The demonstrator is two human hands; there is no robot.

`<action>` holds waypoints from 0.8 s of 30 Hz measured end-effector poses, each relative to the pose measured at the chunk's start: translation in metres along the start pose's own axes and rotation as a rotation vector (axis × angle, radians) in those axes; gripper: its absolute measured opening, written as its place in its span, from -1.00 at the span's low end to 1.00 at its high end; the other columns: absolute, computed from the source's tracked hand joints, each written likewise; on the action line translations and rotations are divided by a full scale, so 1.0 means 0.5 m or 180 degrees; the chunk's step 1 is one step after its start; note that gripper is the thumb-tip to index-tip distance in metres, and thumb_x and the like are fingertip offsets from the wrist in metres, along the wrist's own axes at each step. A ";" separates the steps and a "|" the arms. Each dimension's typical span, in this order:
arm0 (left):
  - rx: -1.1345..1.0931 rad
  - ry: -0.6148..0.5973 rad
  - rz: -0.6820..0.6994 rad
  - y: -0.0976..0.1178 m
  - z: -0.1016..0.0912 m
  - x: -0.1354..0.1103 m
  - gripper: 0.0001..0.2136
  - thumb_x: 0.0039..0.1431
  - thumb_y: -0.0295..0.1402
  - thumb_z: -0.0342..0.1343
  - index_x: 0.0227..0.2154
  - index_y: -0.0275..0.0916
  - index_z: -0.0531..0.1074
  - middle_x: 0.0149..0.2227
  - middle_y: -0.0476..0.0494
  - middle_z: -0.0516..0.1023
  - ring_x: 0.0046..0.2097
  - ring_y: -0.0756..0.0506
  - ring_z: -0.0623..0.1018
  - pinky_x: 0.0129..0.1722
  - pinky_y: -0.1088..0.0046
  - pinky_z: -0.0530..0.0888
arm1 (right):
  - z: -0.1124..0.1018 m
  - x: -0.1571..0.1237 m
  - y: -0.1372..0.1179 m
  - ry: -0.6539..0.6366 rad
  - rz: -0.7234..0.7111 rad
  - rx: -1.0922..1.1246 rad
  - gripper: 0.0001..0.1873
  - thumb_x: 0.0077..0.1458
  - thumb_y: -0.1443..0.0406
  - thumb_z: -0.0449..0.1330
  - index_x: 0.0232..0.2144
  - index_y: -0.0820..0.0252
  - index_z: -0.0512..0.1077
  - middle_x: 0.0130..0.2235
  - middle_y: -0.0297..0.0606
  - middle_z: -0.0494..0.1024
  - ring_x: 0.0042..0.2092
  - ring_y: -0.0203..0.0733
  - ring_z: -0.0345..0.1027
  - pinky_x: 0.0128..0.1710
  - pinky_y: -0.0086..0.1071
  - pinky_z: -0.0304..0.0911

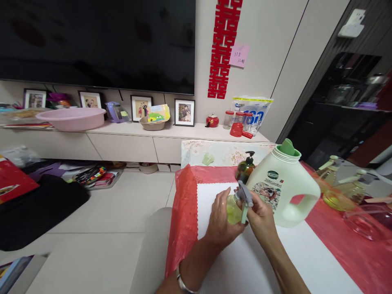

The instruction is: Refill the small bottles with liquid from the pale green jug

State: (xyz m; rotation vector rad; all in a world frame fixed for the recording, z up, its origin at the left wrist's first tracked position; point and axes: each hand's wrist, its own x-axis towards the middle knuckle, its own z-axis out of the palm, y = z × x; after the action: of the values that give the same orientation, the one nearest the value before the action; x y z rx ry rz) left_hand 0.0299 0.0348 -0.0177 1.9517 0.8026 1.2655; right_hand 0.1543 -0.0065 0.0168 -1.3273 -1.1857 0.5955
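Observation:
Between my two hands, above the white mat (245, 261), is a small clear spray bottle (233, 210) with yellow-green liquid in it. My left hand (216, 222) wraps round the bottle's body. On top sits a grey spray head (244, 192) with a pale green trigger hanging down, and the fingers of my right hand (260, 212) close on it near the neck. Close behind my right hand stands a large pale green detergent jug (288, 188), its mouth holding a darker green piece (287, 148). A dark green pump bottle (246, 167) stands behind the spray bottle.
Red plastic sheeting (183, 212) covers the table around the mat. At the right are more spray bottles (352, 185) and a clear pinkish dish (361, 222). A cabinet behind holds a pink basin (73, 118), framed photos, a red scoop (237, 130) and a powder bag (260, 110).

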 end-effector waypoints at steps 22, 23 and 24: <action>-0.0237 0.0330 0.0376 0.011 -0.010 -0.006 -0.52 0.17 -0.48 0.14 0.16 -0.12 0.27 0.05 -0.25 0.48 0.10 -0.24 0.51 0.10 0.07 0.52 | 0.021 -0.004 0.018 0.0438 -0.0605 -0.0280 -0.57 0.19 0.01 0.26 -0.08 0.22 0.48 -0.03 -0.15 0.47 -0.01 -0.11 0.40 -0.01 -0.34 0.36; -0.0259 0.0312 0.0385 0.012 -0.010 -0.005 -0.53 0.18 -0.49 0.13 0.15 -0.12 0.28 0.04 -0.24 0.48 0.09 -0.23 0.52 0.10 0.08 0.53 | 0.023 -0.004 0.022 0.0470 -0.0611 -0.0267 -0.57 0.19 0.02 0.27 -0.08 0.23 0.46 -0.03 -0.14 0.48 -0.02 -0.11 0.41 -0.01 -0.33 0.36; -0.0281 0.0299 0.0398 0.013 -0.011 -0.005 -0.54 0.18 -0.49 0.13 0.14 -0.12 0.29 0.04 -0.24 0.47 0.09 -0.23 0.52 0.09 0.09 0.53 | 0.024 -0.004 0.024 0.0482 -0.0623 -0.0256 -0.57 0.18 0.02 0.28 -0.07 0.23 0.46 -0.03 -0.14 0.47 -0.02 -0.12 0.41 -0.01 -0.33 0.36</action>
State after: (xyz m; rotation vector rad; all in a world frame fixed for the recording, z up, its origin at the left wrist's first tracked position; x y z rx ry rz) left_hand 0.0248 0.0301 -0.0120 1.9084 0.6668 1.4508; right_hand 0.1462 -0.0007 0.0031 -1.2816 -1.2077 0.3041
